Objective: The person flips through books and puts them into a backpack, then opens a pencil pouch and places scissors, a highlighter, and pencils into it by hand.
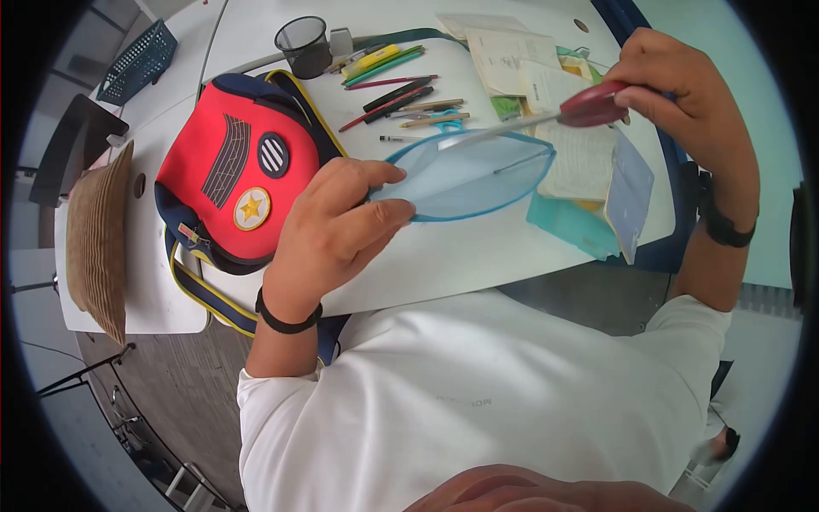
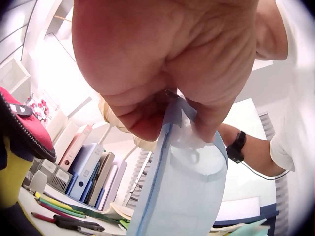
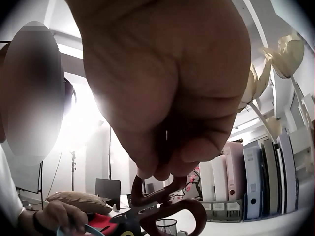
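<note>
My left hand (image 1: pixel 328 226) pinches one end of a translucent pale-blue zip pouch (image 1: pixel 478 189) between thumb and fingers, its blue-edged mouth spread wide. The left wrist view shows the pouch (image 2: pixel 184 196) hanging from the fingertips. My right hand (image 1: pixel 670 81), raised at the right, grips a pair of scissors (image 1: pixel 593 104) by the dark red handles. Their silver blades point left and overlap the pouch's mouth. In the right wrist view the handle loops of the scissors (image 3: pixel 197 216) hang below the fingers.
A red and navy backpack (image 1: pixel 256 162) lies left of the pouch. Behind are several pens and pencils (image 1: pixel 397 98), light-blue-handled scissors (image 1: pixel 450 121) and a black mesh cup (image 1: pixel 304 51). Papers and booklets (image 1: pixel 576 171) are spread at right. A brown cushion (image 1: pixel 98 243) and teal basket (image 1: pixel 138 64) stand left.
</note>
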`<state>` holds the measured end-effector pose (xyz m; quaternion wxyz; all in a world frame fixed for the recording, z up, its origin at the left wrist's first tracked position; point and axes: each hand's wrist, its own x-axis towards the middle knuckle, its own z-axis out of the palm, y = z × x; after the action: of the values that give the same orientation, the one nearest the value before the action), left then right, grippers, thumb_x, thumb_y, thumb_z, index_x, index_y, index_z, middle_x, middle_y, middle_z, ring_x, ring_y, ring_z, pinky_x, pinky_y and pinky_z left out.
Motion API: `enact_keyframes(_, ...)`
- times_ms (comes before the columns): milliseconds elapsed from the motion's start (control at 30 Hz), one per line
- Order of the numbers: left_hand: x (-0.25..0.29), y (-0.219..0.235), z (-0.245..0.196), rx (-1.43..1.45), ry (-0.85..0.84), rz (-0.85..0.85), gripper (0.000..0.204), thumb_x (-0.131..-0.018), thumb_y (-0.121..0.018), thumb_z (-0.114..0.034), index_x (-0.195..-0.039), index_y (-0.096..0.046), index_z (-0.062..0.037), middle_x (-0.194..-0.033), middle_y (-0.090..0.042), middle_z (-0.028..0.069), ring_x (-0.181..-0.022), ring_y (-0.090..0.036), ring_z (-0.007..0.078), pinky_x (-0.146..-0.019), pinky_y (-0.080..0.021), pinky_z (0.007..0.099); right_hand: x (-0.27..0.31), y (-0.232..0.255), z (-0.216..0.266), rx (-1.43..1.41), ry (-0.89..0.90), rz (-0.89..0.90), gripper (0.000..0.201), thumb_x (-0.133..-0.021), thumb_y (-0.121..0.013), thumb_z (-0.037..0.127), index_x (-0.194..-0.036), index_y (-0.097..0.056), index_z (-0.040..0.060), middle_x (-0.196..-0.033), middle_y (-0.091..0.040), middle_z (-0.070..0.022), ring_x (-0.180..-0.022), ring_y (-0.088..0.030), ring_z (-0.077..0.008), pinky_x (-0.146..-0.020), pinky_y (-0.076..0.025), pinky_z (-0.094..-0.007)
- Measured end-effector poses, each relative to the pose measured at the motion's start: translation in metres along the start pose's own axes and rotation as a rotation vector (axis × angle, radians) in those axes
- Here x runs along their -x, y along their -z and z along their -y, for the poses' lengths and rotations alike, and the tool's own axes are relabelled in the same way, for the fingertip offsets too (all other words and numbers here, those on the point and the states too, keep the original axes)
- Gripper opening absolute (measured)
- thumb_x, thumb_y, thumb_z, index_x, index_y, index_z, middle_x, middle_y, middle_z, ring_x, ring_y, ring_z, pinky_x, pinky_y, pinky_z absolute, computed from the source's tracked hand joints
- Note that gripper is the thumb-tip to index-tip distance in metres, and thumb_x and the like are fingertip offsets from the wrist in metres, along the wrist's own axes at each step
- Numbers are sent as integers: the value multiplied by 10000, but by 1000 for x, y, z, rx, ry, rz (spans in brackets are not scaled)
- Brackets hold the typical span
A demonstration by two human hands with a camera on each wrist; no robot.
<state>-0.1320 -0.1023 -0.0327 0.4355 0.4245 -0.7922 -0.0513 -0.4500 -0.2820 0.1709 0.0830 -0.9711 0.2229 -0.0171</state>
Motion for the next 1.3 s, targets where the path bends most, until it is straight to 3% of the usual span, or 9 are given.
enact_keyframes(167, 2, -3, -13, 6, -33, 12, 353, -661, -872, 49, -971, -744, -62, -1141, -712, 151, -931, -668, 313, -736, -530, 371, -1, -20, 43, 186, 202, -26, 136, -913, -725, 124, -973, -755, 6, -882, -602, -132, -825, -620, -312, -719, -501, -404)
enact_keyframes(300, 4, -5, -27, -6, -1, 34, 260, -745, -859, -10, -962, -740, -88, -1135, -711, 124, -980, -679, 320, -814, -560, 407, -9, -70, 62, 192, 219, -84, 127, -886, -731, 139, -851, -711, 19, -895, -645, -134, -890, -654, -334, -783, -537, -448)
enact_keyframes(400, 8, -9, -32, 0, -19, 24, 324, -696, -863, 51, -975, -747, -67, -1163, -715, 136, -965, -674, 313, -757, -539, 381, -13, -108, 73, 171, 248, -82, 107, -883, -722, 120, -827, -704, 31, -888, -665, -150, -902, -686, -333, -798, -568, -443)
enact_keyframes(600, 13, -8, -36, -22, -22, 20, 311, -715, -857, 55, -979, -748, -67, -1163, -715, 126, -944, -668, 301, -757, -538, 376, -19, -158, 69, 202, 148, 53, 53, -876, -709, 74, -868, -751, 43, -904, -687, -150, -804, -720, -348, -714, -585, -446)
enact_keyframes(900, 11, -8, -34, -9, -34, 27, 307, -720, -850, 62, -976, -734, -61, -1134, -711, 123, -943, -672, 299, -760, -546, 385, 5, -126, 65, 85, 11, 159, 217, -887, -775, 250, -832, -768, 40, -842, -710, -136, -821, -721, -352, -759, -571, -465)
enact_keyframes(967, 11, -6, -32, -5, -45, 20, 307, -720, -848, 64, -975, -726, -56, -1114, -711, 120, -932, -676, 297, -755, -546, 384, 18, -122, 57, 92, 163, 15, 214, -916, -750, 246, -846, -757, 44, -835, -700, -119, -861, -707, -332, -796, -557, -464)
enact_keyframes(1067, 12, -2, -30, -22, -47, 31, 303, -723, -840, 70, -971, -713, -49, -1066, -707, 110, -905, -680, 292, -741, -546, 379, 23, -126, 50, 179, 277, 75, 210, -921, -746, 257, -859, -760, 57, -827, -695, -116, -888, -696, -327, -815, -549, -449)
enact_keyframes(1233, 10, -1, -20, -57, -56, 26, 277, -759, -832, 11, -987, -710, -88, -977, -668, 52, -867, -674, 265, -723, -560, 375, 25, -122, 48, 97, 296, 110, 190, -917, -757, 248, -860, -760, 67, -819, -695, -113, -847, -687, -324, -811, -549, -426)
enact_keyframes(1300, 6, -1, -18, -26, -78, 37, 323, -710, -817, 94, -988, -724, -40, -954, -669, 84, -852, -671, 267, -699, -543, 357, 20, -114, 45, -3, 316, 70, 181, -919, -757, 235, -868, -767, 61, -833, -706, -115, -835, -689, -323, -801, -551, -416)
